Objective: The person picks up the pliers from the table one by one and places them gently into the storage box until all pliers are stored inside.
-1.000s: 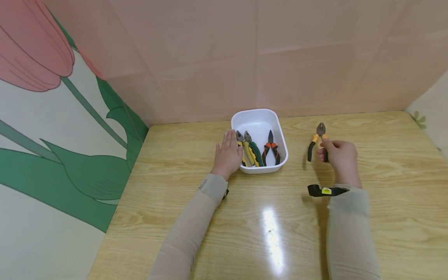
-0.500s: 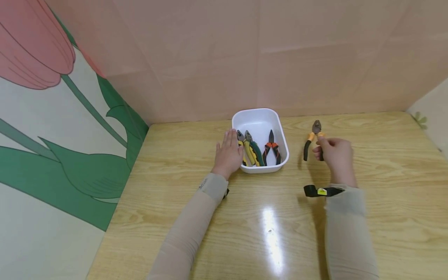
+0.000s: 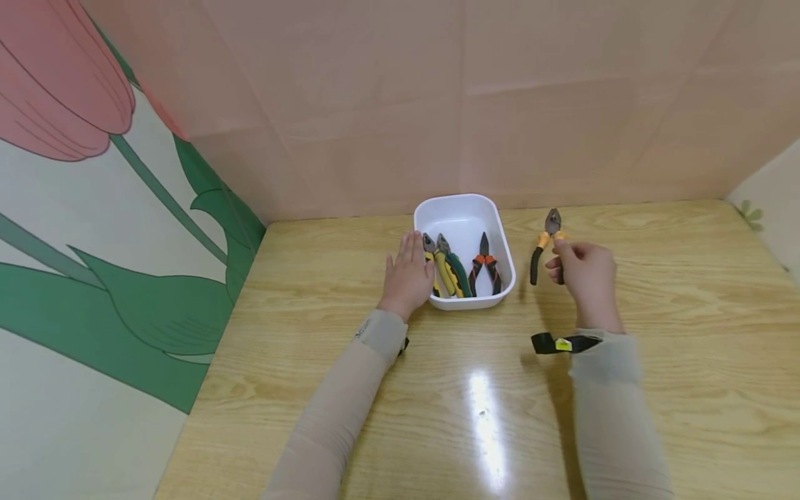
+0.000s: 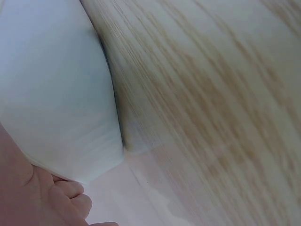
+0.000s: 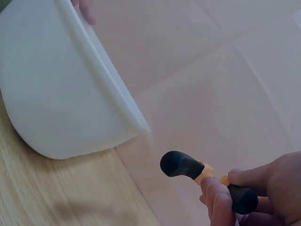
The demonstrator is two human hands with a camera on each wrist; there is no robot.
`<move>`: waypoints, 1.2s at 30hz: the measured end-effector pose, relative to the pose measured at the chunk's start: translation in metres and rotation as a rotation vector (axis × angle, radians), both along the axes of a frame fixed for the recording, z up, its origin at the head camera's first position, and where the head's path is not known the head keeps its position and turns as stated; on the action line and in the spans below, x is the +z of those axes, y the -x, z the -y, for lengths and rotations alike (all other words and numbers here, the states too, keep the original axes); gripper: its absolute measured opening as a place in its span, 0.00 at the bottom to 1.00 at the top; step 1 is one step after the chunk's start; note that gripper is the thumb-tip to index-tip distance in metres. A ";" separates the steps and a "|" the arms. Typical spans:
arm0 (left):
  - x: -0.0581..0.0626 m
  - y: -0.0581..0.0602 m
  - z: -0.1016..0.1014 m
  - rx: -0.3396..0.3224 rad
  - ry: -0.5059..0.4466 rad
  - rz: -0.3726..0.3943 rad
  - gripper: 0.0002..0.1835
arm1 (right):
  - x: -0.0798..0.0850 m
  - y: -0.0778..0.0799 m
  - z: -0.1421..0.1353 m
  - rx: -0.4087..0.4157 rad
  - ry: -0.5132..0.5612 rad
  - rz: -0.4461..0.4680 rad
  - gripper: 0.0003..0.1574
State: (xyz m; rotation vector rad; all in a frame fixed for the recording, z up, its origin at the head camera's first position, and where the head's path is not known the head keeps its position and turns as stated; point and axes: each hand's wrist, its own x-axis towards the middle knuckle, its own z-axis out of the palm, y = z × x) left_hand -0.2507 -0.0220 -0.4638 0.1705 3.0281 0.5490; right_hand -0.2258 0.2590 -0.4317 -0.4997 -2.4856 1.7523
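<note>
My right hand [image 3: 587, 278] pinches one handle of a pair of pliers [image 3: 553, 223] with orange and black grips, its metal head pointing to the back. In the right wrist view these pliers [image 5: 181, 165] are above the table, to the right of the white bin. My left hand [image 3: 407, 276] rests against the left side of the white bin [image 3: 507, 278], fingers straight. Inside the bin lie yellow-and-black pliers [image 3: 428, 244] partly hidden by that hand, green-and-yellow pliers [image 3: 455, 267], and red-and-black long-nose pliers [image 3: 484, 260].
The wooden table [image 3: 300, 292] meets a pinkish cloth backdrop [image 3: 362, 111] just behind the bin. A wall with a painted tulip [image 3: 62, 83] borders the left side. A pale wall [image 3: 775, 187] stands at the far right.
My right hand has moved left toward the bin, carrying the orange-and-black pliers. My left hand and the bin stay where they were.
</note>
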 end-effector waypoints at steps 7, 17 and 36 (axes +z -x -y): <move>0.000 0.000 0.000 0.002 0.008 0.005 0.35 | 0.005 -0.001 0.005 -0.024 0.032 -0.028 0.29; 0.002 -0.001 0.001 -0.003 0.019 0.002 0.35 | 0.009 -0.003 0.007 -0.036 0.072 -0.054 0.26; -0.001 0.001 -0.008 0.002 -0.015 0.009 0.35 | 0.006 0.000 0.012 -0.012 0.081 -0.067 0.23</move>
